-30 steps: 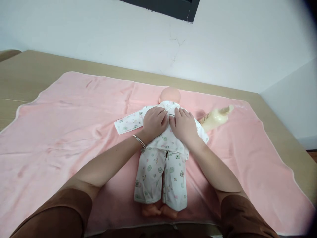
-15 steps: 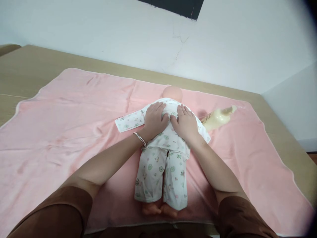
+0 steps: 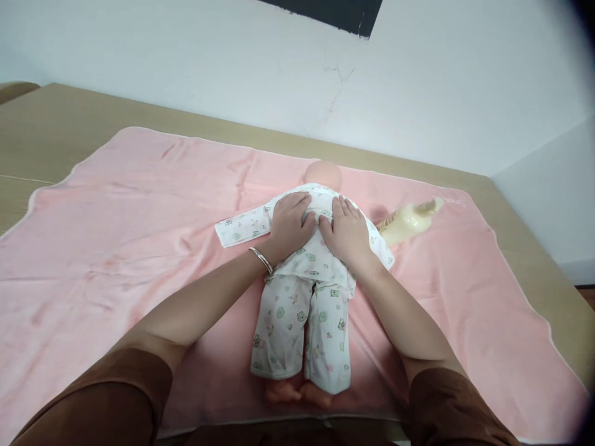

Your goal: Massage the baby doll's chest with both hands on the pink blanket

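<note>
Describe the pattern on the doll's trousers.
White trousers with small green and pink prints; clearest in the head view.

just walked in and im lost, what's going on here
A person in brown sleeves rests the left grip and right grip, both open, on the upper body of a doll in printed clothes. It lies on a pink blanket, its face out of view. A cream-coloured bottle lies beside it, touched by neither.
</note>
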